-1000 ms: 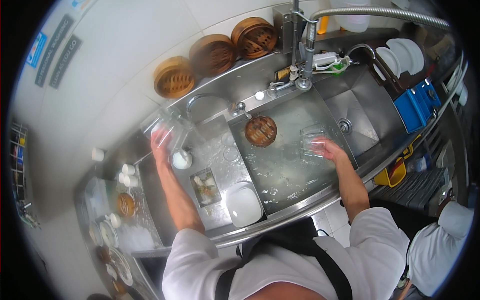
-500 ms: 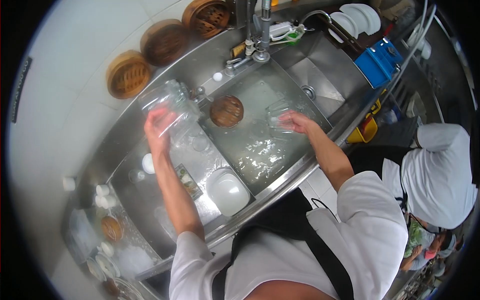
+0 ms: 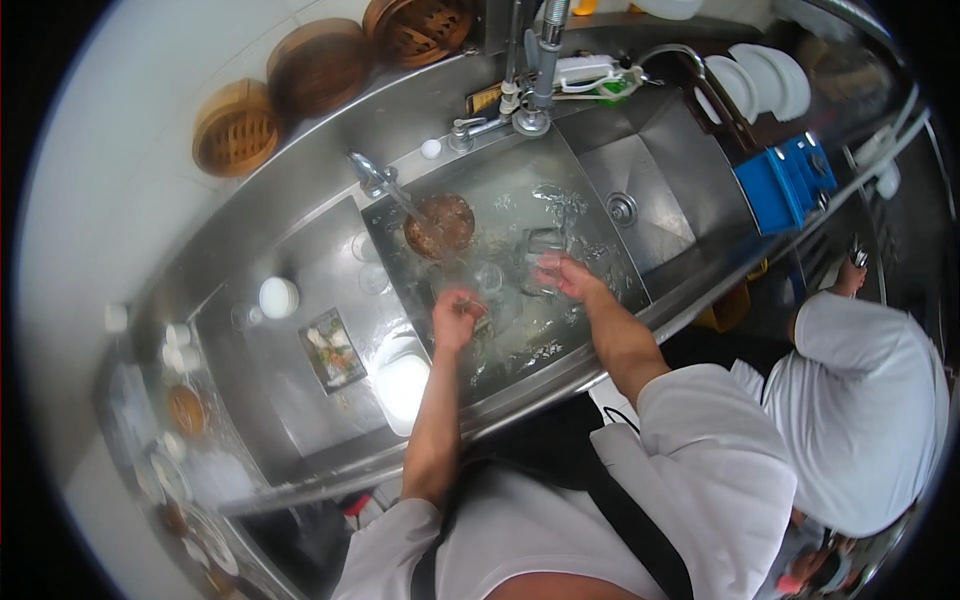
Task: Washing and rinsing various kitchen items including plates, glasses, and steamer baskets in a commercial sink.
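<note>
My left hand [image 3: 458,318] is closed at the near left part of the water-filled middle basin, curled at the rim of a clear container [image 3: 490,318] whose outline blurs into the water. My right hand [image 3: 565,274] is closed on a clear glass vessel [image 3: 544,243], which sits partly in the water. A round brown bamboo steamer piece [image 3: 440,226] lies in the water beyond my left hand, under the stream from the faucet [image 3: 372,175]. Another small clear round piece [image 3: 488,277] shows between my hands, partly lost in ripples.
The left compartment holds a white square dish [image 3: 402,385], a tray of food scraps [image 3: 333,350] and a white bowl [image 3: 278,297]. Bamboo steamers [image 3: 236,130] line the back ledge. At right are a drained basin [image 3: 650,200], a blue caddy [image 3: 785,185] and a co-worker in white [image 3: 865,400].
My left hand has moved right with the clear container, from above the left compartment down into the middle basin. The right hand stays at its glass vessel. The faucet's stream now shows.
</note>
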{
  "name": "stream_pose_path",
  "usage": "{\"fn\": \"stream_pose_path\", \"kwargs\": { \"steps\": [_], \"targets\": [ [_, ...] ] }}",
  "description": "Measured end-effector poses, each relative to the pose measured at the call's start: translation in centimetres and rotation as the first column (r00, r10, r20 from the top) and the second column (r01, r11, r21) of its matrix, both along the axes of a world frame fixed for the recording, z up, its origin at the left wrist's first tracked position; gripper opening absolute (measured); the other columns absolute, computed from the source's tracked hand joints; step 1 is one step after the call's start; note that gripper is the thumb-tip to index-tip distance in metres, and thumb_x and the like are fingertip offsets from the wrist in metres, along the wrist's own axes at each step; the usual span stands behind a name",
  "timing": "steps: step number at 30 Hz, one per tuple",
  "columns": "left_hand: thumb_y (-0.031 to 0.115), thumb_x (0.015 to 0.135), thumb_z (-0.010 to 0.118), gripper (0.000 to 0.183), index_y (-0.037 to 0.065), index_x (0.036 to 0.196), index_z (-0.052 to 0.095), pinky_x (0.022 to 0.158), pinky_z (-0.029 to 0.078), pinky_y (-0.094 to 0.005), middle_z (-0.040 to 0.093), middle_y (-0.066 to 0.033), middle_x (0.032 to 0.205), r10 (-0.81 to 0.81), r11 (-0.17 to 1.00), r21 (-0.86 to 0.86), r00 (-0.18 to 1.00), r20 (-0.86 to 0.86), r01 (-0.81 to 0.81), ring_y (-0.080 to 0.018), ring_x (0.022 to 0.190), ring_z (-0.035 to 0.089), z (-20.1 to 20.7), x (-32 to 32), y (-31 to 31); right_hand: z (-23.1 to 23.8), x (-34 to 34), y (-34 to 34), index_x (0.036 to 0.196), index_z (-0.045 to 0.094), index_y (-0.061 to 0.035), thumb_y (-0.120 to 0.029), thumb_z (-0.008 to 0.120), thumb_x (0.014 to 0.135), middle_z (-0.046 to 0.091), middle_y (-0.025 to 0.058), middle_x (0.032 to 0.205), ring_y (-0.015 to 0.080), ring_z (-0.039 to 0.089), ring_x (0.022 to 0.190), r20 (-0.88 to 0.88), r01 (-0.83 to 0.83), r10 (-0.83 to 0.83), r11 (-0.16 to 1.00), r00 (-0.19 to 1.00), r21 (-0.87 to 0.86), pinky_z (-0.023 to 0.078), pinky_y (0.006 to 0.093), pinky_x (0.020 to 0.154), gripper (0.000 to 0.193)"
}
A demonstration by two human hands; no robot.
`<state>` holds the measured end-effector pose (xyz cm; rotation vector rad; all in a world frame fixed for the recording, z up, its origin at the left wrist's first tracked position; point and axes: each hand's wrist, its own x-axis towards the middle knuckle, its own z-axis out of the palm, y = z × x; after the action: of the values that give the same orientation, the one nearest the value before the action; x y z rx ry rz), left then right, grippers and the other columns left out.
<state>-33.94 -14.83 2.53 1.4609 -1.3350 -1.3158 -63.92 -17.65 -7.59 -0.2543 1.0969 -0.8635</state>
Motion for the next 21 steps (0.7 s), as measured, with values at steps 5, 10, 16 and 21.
{"fn": "stream_pose_path", "kwargs": {
  "steps": [5,10,16,21],
  "targets": [
    [0.004,0.069,0.083,0.032,0.006,0.099,0.071,0.079,0.055,-0.0383,0.070,-0.0135,0.108,-0.184,0.932,0.342,0.969,0.163,0.120,-0.0254,0.097,0.069,-8.0,-11.2,0.5,-13.8,-15.0,3.5,0.146,0.041,-0.0124,-0.018,0.063,0.095,0.049,0.0071,0.144,0.0281,0.052,0.127,-0.226,-0.099,0.036,0.956,0.973,-0.275,0.044,0.0474,0.109,0.056],
    [0.013,0.080,0.074,0.032,0.007,0.111,0.069,0.086,0.054,-0.0394,0.071,-0.0148,0.111,0.141,0.948,-0.255,0.470,0.871,0.189,-0.0302,0.097,0.069,-19.0,0.0,4.9,-1.7,1.7,-0.9,0.135,0.054,-0.0158,-0.022,0.062,0.095,0.059,0.0022,0.134,0.0257,0.052,0.128,-0.175,-0.248,0.176,0.663,0.969,-0.707,0.043,0.0488,0.109,0.041],
    [0.011,0.090,0.063,0.031,0.003,0.120,0.061,0.085,0.058,-0.0388,0.067,-0.0107,0.113,0.176,0.771,0.623,0.896,-0.408,0.132,-0.0263,0.100,0.068,-7.6,-3.8,4.3,9.3,-2.6,-3.8,0.126,0.059,-0.0134,-0.020,0.064,0.093,0.060,0.0063,0.131,0.0246,0.059,0.117,0.495,0.295,-0.162,0.934,0.854,-0.204,0.047,0.0465,0.106,0.034],
    [0.004,0.085,0.064,0.043,0.002,0.127,0.055,0.091,0.053,-0.0370,0.064,-0.0111,0.122,0.292,0.820,0.519,0.603,-0.742,0.242,-0.0254,0.114,0.061,0.5,-2.7,4.9,17.2,0.3,-6.0,0.114,0.063,-0.0079,-0.016,0.070,0.088,0.064,0.0094,0.121,0.0301,0.060,0.112,0.854,0.423,-0.111,0.896,0.508,-0.135,0.045,0.0562,0.107,0.028]
  ]
}}
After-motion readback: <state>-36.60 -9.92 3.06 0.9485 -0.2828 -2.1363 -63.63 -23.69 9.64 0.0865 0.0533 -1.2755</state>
